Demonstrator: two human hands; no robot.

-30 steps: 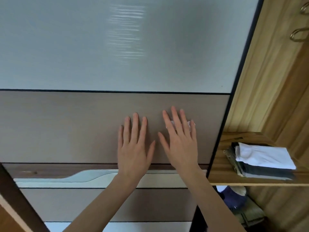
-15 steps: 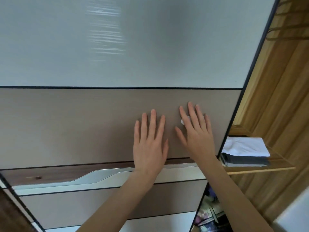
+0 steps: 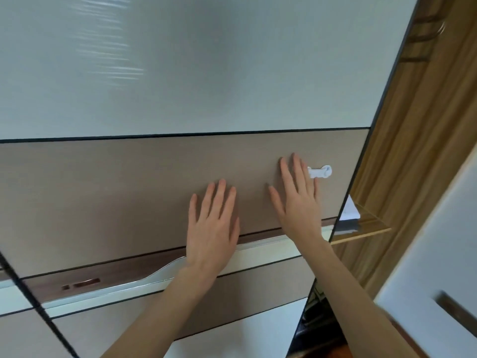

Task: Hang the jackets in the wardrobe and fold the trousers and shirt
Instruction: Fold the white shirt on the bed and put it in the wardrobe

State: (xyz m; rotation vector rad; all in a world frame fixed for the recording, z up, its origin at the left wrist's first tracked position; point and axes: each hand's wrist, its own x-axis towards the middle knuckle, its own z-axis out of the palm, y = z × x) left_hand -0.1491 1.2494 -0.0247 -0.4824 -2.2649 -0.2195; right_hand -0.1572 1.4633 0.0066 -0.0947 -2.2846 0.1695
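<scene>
Left hand [image 3: 211,228]: flat, fingers straight, pressed on wardrobe door [image 3: 116,202]
Right hand [image 3: 299,202]: flat, fingers spread, pressed beside white latch [image 3: 320,172]

The sliding wardrobe door [image 3: 180,177] hides most of the folded white and grey clothes [image 3: 348,220] on the wooden shelf [image 3: 371,228] at 3 o'clock. The right hand [image 3: 299,202] covers the left end of the small white plastic latch [image 3: 321,172]. Both forearms run off the bottom edge. Items in the dark gap at 5 o'clock are too dim to identify.

Folded white and grey clothes [image 3: 349,220] lie on the wardrobe shelf [image 3: 366,232].
</scene>
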